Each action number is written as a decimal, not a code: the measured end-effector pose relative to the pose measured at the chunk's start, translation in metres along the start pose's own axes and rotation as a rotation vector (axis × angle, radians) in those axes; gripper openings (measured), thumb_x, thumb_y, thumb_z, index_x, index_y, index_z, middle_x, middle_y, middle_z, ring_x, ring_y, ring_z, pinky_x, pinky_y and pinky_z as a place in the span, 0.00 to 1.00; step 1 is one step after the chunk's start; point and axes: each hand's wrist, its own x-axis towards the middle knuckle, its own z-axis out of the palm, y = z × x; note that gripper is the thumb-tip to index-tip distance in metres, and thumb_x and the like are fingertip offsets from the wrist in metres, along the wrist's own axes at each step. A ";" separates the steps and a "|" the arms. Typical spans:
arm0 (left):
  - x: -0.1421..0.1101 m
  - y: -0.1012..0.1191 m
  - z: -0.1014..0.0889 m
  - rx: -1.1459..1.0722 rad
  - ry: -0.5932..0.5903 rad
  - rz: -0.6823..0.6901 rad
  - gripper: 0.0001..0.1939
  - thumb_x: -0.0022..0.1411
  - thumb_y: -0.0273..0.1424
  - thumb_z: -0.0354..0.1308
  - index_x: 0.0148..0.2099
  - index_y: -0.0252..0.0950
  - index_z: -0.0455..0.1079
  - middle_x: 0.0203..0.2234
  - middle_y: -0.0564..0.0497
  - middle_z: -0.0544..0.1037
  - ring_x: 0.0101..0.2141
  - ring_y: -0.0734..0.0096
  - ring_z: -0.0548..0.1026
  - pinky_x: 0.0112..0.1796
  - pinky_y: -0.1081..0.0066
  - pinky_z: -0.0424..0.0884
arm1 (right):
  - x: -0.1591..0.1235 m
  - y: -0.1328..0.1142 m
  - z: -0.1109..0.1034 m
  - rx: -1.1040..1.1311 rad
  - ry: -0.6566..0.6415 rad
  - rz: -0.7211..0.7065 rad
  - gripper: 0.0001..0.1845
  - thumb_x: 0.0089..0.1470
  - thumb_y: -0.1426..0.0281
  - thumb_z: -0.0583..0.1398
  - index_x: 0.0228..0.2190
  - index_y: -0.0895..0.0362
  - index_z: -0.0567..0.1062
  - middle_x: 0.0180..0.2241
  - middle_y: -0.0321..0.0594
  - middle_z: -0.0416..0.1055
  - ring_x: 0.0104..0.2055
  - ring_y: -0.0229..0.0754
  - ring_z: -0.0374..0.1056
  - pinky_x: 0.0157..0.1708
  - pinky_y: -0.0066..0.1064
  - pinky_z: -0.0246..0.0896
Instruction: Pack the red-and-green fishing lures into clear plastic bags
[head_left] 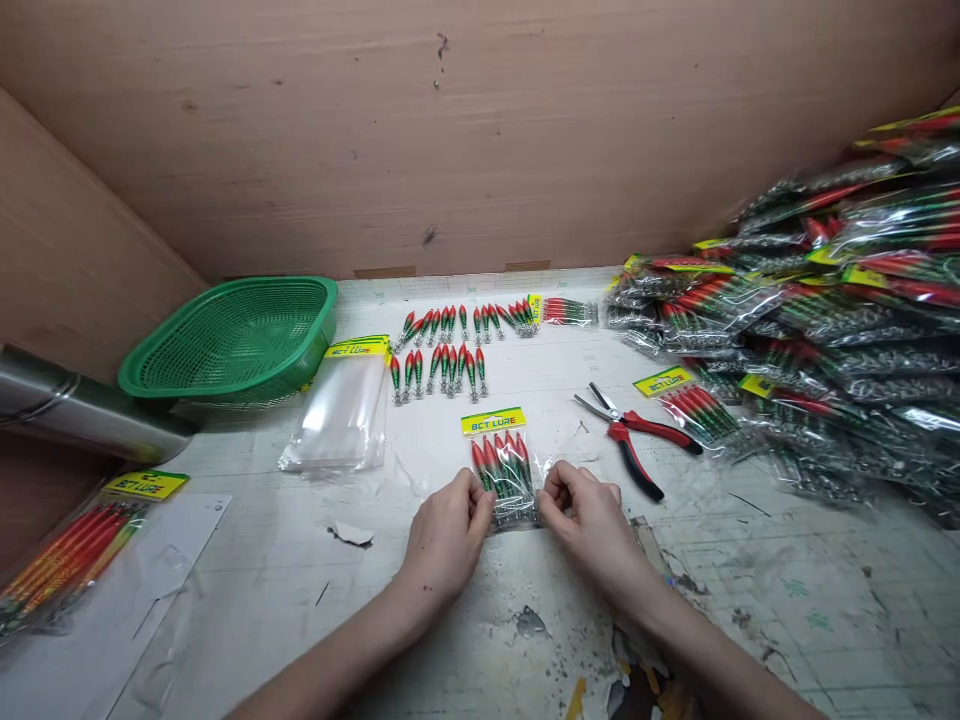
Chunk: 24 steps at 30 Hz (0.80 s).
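Note:
A clear bag of fishing lures (pixel 501 465) with a yellow header reading BCT LURE lies on the table in front of me. Inside it, several red and green lures stand side by side, their metal hooks toward me. My left hand (pixel 450 525) pinches the bag's lower left edge between thumb and fingers. At the lower right edge, my right hand (pixel 585 510) is closed in a pinch on the plastic. Beyond the bag, loose red and green lures (pixel 450 365) lie in two rows. Red-handled pliers (pixel 630 425) rest with jaws apart, right of the bag.
Flat clear bags (pixel 337 410) are stacked at left, beside a green plastic basket (pixel 225 335). A large heap of packed lures (pixel 847 300) fills the right side. Another lure pack (pixel 82 550) sits at lower left, near a metal cylinder (pixel 82 405). A wooden panel (pixel 480 140) closes the back.

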 end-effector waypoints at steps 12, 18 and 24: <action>0.018 0.008 -0.007 -0.251 0.034 0.075 0.18 0.45 0.40 0.63 0.28 0.39 0.56 0.18 0.60 0.63 0.22 0.74 0.64 0.25 0.73 0.57 | 0.003 0.005 -0.005 0.225 -0.005 -0.059 0.13 0.54 0.59 0.56 0.25 0.54 0.65 0.27 0.38 0.67 0.33 0.44 0.64 0.33 0.38 0.58; 0.021 0.006 0.023 -0.937 -0.143 0.091 0.23 0.48 0.46 0.62 0.31 0.40 0.52 0.17 0.61 0.67 0.20 0.77 0.66 0.26 0.75 0.63 | -0.012 -0.003 -0.008 0.852 -0.131 -0.010 0.20 0.52 0.54 0.59 0.36 0.50 0.54 0.32 0.35 0.66 0.32 0.39 0.68 0.26 0.29 0.66; 0.026 -0.019 -0.013 -0.492 0.020 0.267 0.20 0.58 0.47 0.52 0.47 0.40 0.62 0.42 0.42 0.75 0.44 0.60 0.74 0.43 0.59 0.70 | 0.021 0.045 -0.089 0.120 0.197 -0.023 0.17 0.61 0.54 0.45 0.46 0.52 0.57 0.32 0.38 0.69 0.26 0.38 0.68 0.21 0.28 0.64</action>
